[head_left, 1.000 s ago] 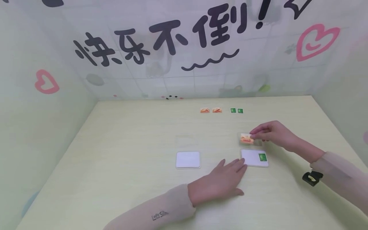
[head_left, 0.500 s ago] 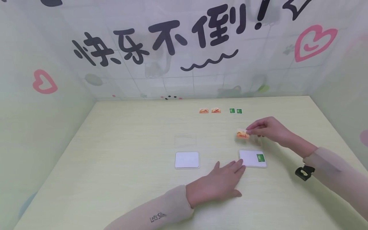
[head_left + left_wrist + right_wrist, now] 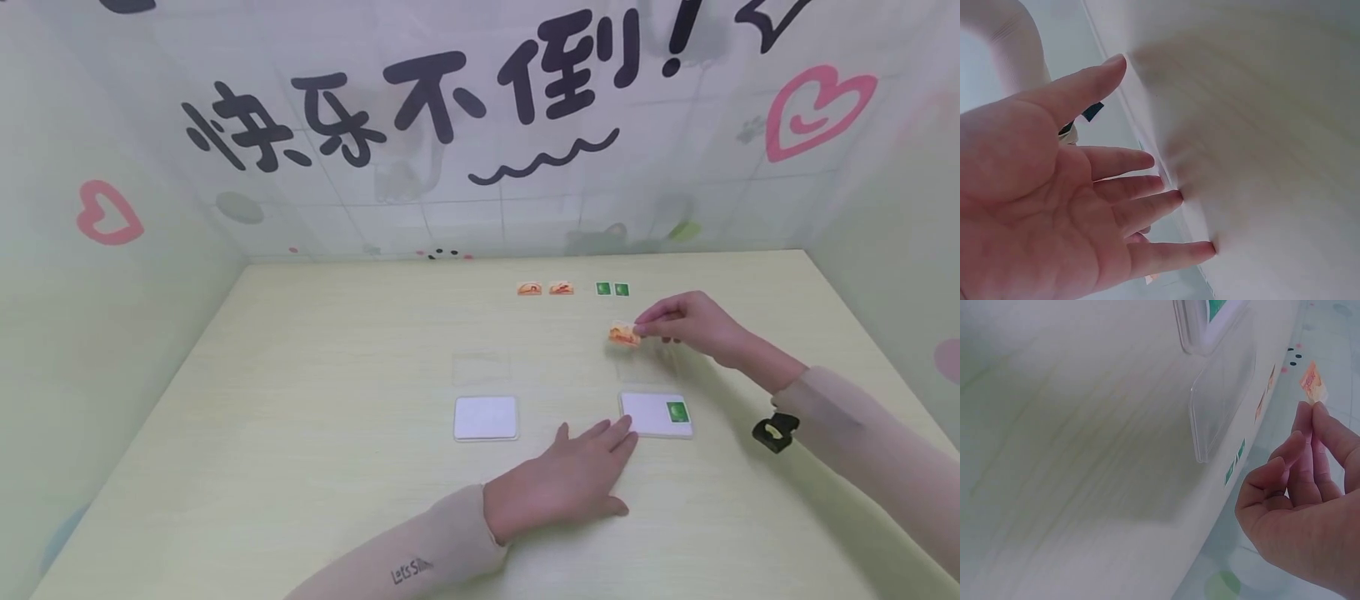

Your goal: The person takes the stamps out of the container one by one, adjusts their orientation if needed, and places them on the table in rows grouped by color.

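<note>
One orange sticker (image 3: 623, 335) beyond the white case (image 3: 651, 413): right hand (image 3: 692, 325) pinches it, best lightly; straight-fingered left hand (image 3: 564, 477) grips nothing.

- Held card's (image 3: 622, 336) orange w/ cream patch!
- Far cards (image 3: 529, 289): orange again, pale edges.
- Far stamps (image 3: 603, 288): green w/ white borders.
- Slabs (image 3: 486, 417): white; R one w/ green-and-white stamp (image 3: 678, 412).
- Table (image 3: 300, 358): pale cream-yellow, faint grain.
- Sleeves (image 3: 450, 529): beige, L w/ blk lettering (image 3: 411, 572).
- Backdrop (image 3: 540, 208): white, grey grid, blk chars (image 3: 431, 71), pink hearts (image 3: 817, 121).
</note>
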`<state>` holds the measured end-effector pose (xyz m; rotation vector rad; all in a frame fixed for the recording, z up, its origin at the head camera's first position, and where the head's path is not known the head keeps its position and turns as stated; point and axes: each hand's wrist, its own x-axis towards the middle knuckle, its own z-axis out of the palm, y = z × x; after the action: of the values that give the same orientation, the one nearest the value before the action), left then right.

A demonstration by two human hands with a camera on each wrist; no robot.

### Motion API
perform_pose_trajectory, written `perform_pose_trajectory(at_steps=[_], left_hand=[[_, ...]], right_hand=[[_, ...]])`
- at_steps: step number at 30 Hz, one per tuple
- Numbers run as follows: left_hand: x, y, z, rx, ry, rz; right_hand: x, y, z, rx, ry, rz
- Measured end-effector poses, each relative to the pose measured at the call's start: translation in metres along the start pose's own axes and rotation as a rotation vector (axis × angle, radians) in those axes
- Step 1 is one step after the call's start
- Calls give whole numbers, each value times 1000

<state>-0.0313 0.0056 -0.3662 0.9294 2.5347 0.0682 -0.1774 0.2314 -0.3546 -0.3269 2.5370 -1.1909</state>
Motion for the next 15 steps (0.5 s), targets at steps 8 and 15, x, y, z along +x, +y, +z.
perform_pose_trajectory(at_steps=[8, 15], left_hand=[[-4, -1, -1, -33, 0, 5], [-8, -4, -2, -75, -4, 5]], right_hand=[[5, -3, -2, 7, 1, 11], [12, -7, -1, 10, -5, -7]])
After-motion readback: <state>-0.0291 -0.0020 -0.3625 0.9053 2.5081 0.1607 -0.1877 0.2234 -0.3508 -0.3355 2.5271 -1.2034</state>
